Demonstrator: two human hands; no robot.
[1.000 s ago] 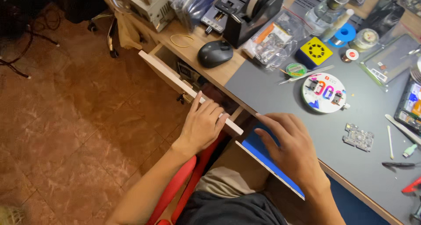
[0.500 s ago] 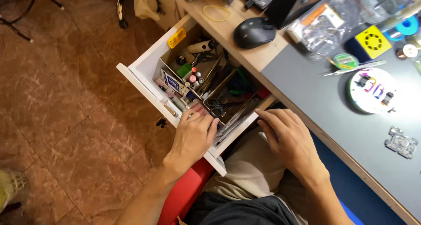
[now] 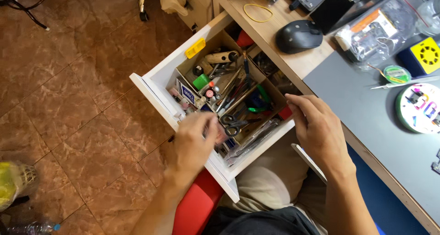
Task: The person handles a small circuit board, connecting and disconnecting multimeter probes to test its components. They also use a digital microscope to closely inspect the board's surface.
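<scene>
Many tools [image 3: 229, 95] crowd drawer [image 3: 158, 86] beneath left hand [image 3: 195, 141].

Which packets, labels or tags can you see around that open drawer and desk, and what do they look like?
Clear plastic bag: on the desk right of the mouse, orange and white card inside.
Yellow tag: on the drawer's left wall, small rectangle.
White and blue packet: upright in the drawer's front left compartment.

A black computer mouse [image 3: 299, 35] and a yellow rubber band [image 3: 257, 12] lie on the wooden desk [image 3: 293, 63].
</scene>
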